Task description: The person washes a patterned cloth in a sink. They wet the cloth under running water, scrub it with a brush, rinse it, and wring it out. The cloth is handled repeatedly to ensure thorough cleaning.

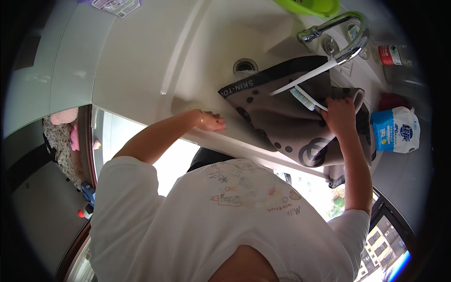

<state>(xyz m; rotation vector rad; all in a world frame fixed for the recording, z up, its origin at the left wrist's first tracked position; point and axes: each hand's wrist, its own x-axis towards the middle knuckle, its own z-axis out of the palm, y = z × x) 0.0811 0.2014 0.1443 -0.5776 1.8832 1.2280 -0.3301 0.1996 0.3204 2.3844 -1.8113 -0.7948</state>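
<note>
A scrub brush (303, 98) with a white handle and pale bristles is gripped in my right hand (340, 114). Its bristle head lies over a grey-brown mat (282, 120) with a black lettered border, dark dots and a ring pattern. The mat is folded beside my right hand and hangs partly over the sink's front rim. From the curved chrome faucet (352, 51) a stream of water (306, 75) runs down onto the mat. My left hand (212, 121) is above the near edge of the white sink (211, 63), apart from the mat; its fingers are blurred.
The drain (245, 66) lies beyond the mat's border. A blue and white detergent bag (396, 130) stands at the right, with a red-labelled bottle (389, 55) behind. A green basin (312, 7) is at the back; a purple and white packet (116, 5) lies at the far left.
</note>
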